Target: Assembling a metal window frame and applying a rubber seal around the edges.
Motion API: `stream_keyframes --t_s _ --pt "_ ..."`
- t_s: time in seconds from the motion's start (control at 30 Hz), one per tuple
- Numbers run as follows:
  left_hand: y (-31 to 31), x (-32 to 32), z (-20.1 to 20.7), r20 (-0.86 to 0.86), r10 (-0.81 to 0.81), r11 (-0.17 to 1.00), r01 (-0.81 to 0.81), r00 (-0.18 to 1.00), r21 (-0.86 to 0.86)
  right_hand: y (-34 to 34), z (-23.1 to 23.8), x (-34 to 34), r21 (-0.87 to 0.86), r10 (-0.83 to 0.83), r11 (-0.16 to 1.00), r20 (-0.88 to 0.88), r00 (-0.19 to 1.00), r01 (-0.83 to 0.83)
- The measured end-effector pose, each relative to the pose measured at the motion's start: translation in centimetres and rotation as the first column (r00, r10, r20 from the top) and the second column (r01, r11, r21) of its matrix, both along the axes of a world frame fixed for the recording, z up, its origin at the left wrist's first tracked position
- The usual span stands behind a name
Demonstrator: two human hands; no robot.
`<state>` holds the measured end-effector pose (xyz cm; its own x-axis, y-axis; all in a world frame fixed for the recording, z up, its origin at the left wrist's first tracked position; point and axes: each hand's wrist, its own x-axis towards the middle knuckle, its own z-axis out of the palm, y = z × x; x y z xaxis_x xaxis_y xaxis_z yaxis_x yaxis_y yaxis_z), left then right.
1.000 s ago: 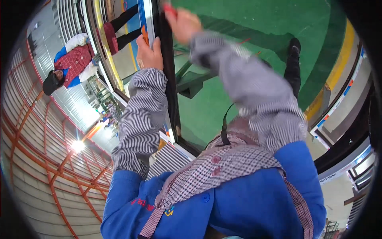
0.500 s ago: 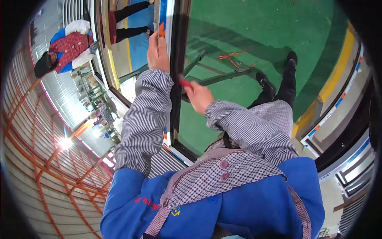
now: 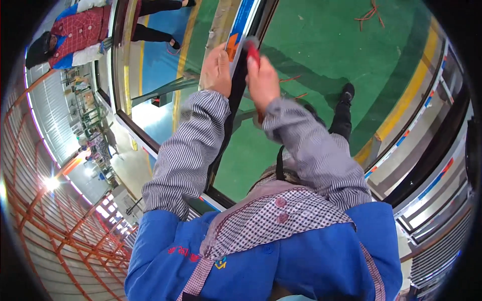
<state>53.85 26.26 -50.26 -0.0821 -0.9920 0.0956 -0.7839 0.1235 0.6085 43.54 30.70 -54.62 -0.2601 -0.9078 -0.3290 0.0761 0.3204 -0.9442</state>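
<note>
My left hand point(image 3: 217, 70) grips the edge of a long window frame point(image 3: 228, 118), its thumb lying along the side. The frame has a dark inner bar and a pale outer face covered in blue and orange film point(image 3: 241, 30). Close beside it, my right hand point(image 3: 263, 83) is closed round a red-handled tool point(image 3: 252, 53). The tool's greyish head is smeared by motion and lies against or just over the dark bar; its exact kind cannot be made out.
Orange strips point(image 3: 370, 17) lie on the green floor point(image 3: 311, 40). More framed panels point(image 3: 427, 130) stand to the right beside a yellow floor line point(image 3: 401, 108). At the upper left another person point(image 3: 83, 32) in a red checked apron stands beyond a second frame point(image 3: 119, 65).
My right hand has moved up along the frame with the red-handled tool, level with my left hand. The view has shifted, and the orange strips now appear farther up and right.
</note>
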Motion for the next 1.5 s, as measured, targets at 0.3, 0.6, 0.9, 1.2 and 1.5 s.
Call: stream_keyframes --t_s 0.3,0.6,0.9,1.2,1.5 --pt "-0.9 0.6 1.4 -0.055 0.007 0.998 -0.004 0.998 0.067 6.3 1.0 2.8 0.146 0.236 0.957 0.106 0.966 -0.25" --pt "-1.6 0.7 1.7 -0.093 0.039 0.998 -0.035 0.995 0.049 -2.4 0.4 -0.2 0.061 0.115 0.991 0.078 0.99 -0.12" --pt "-1.3 0.8 2.0 -0.043 0.033 0.995 -0.028 0.999 0.1 -3.2 -0.3 -0.5 0.124 0.144 0.982 -0.004 0.99 -0.142" --pt "-1.2 1.3 1.5 0.02 0.029 0.998 -0.031 0.999 0.053 -1.1 -1.2 1.7 0.106 0.171 0.98 -0.035 0.985 -0.166" --pt "-1.9 -0.4 -0.2 -0.045 -0.03 0.993 0.035 0.999 0.115 -7.4 -6.8 -3.8 -0.028 0.055 0.998 -0.251 0.966 -0.064"
